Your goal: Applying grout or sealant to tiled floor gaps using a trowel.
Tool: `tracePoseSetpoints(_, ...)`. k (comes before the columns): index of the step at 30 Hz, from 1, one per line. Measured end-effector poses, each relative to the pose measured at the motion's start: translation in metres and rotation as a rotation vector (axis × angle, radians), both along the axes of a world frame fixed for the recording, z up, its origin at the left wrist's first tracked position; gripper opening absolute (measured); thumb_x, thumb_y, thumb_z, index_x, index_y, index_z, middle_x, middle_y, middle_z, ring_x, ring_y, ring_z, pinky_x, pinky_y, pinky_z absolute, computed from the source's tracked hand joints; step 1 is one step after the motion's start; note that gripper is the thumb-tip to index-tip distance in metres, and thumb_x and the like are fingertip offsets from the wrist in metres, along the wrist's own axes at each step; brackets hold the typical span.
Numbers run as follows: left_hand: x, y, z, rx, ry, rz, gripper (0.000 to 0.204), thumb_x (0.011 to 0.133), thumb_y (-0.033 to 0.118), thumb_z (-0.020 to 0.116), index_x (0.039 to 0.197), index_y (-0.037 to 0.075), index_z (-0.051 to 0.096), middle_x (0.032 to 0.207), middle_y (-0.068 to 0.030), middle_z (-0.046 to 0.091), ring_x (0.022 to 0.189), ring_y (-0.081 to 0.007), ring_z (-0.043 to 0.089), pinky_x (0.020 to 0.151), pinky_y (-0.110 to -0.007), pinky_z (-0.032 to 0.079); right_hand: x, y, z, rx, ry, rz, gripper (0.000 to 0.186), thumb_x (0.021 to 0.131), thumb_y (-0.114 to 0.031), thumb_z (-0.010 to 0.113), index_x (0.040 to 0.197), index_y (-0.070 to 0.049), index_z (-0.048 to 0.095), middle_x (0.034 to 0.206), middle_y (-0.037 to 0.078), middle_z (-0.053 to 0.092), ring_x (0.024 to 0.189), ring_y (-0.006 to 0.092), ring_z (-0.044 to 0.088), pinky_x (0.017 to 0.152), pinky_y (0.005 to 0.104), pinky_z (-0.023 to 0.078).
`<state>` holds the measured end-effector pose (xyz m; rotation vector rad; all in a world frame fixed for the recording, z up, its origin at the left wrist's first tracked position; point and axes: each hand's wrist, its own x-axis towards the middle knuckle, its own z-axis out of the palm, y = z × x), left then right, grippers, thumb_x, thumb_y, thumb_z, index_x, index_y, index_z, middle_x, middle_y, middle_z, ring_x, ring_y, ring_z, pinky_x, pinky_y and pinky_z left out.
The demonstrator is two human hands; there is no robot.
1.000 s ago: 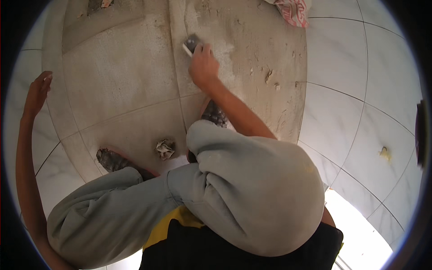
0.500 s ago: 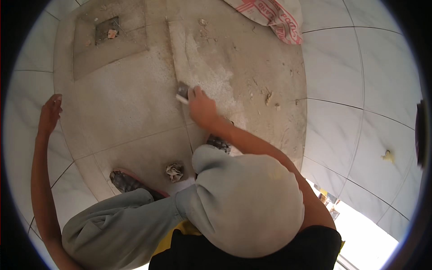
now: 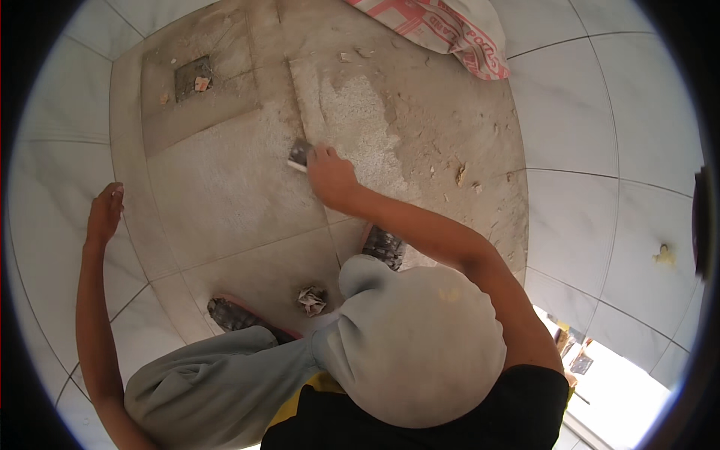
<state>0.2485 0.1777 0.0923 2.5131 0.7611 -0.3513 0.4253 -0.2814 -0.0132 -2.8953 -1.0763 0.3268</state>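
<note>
My right hand (image 3: 330, 178) is closed around a small dark flat tool with a pale edge (image 3: 300, 152); I cannot make out its exact kind. The tool lies against the dusty tiled floor (image 3: 217, 187), beside a lighter, rough patch (image 3: 360, 124). Out to the left, my left hand (image 3: 106, 212) holds nothing, its fingers loosely bent and slightly apart. That hand is near the line where the floor meets the white tiled wall (image 3: 52, 180); whether it touches the wall I cannot tell.
A small square hole (image 3: 193, 78) with a broken chip in it sits in a recessed area at the far left. A white and red sack (image 3: 457, 34) lies at the far edge. Crumpled paper (image 3: 312, 300) is between my shoes, and crumbs of debris (image 3: 461, 175) litter the right side.
The whole view has shifted, so the floor and my left arm appear farther right and lower. My right hand with the tool has moved slightly left over the floor.
</note>
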Motion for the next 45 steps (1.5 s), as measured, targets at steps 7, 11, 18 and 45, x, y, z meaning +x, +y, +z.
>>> tracePoseSetpoints(7, 0.004, -0.007, 0.019, 0.033, -0.063, -0.029, 0.040, 0.101, 0.032, 0.042, 0.115, -0.002, 0.059, 0.067, -0.0111, 0.058, 0.060, -0.0167, 0.055, 0.060, -0.032, 0.046, 0.107, 0.029, 0.006, 0.098, 0.062, -0.137, 0.021, 0.087, -0.012, 0.051, 0.098, 0.003, 0.061, 0.104, 0.023, 0.059, 0.094, 0.0336, 0.062, 0.071, 0.0473, 0.053)
tracePoseSetpoints(11, 0.013, -0.013, 0.011, -0.061, -0.054, 0.017, 0.037, 0.101, 0.031, 0.043, 0.113, 0.001, 0.060, 0.068, -0.0140, 0.060, 0.061, -0.0204, 0.058, 0.062, -0.035, 0.047, 0.082, 0.045, -0.031, 0.326, -0.192, -0.139, 0.022, 0.088, -0.013, 0.052, 0.099, 0.003, 0.063, 0.097, 0.022, 0.062, 0.088, 0.0346, 0.064, 0.070, 0.0433, 0.054)
tracePoseSetpoints(18, 0.015, -0.016, 0.009, 0.037, -0.107, -0.077, 0.035, 0.101, 0.032, 0.044, 0.109, 0.002, 0.059, 0.067, -0.0139, 0.060, 0.061, -0.0270, 0.060, 0.062, -0.036, 0.047, 0.164, 0.083, -0.019, 0.130, -0.242, -0.128, 0.023, 0.085, -0.013, 0.054, 0.100, 0.001, 0.064, 0.103, 0.025, 0.063, 0.089, 0.0336, 0.065, 0.073, 0.0435, 0.053)
tracePoseSetpoints(45, 0.014, -0.004, -0.025, 0.183, -0.126, -0.196, 0.056, 0.101, 0.046, 0.040, 0.132, 0.000, 0.051, 0.116, -0.0171, 0.062, 0.092, -0.0249, 0.063, 0.083, -0.034, 0.052, -0.079, -0.027, 0.024, 0.119, 0.143, 0.121, 0.024, 0.087, -0.015, 0.049, 0.107, -0.003, 0.056, 0.105, 0.018, 0.057, 0.100, 0.0343, 0.056, 0.086, 0.0463, 0.049)
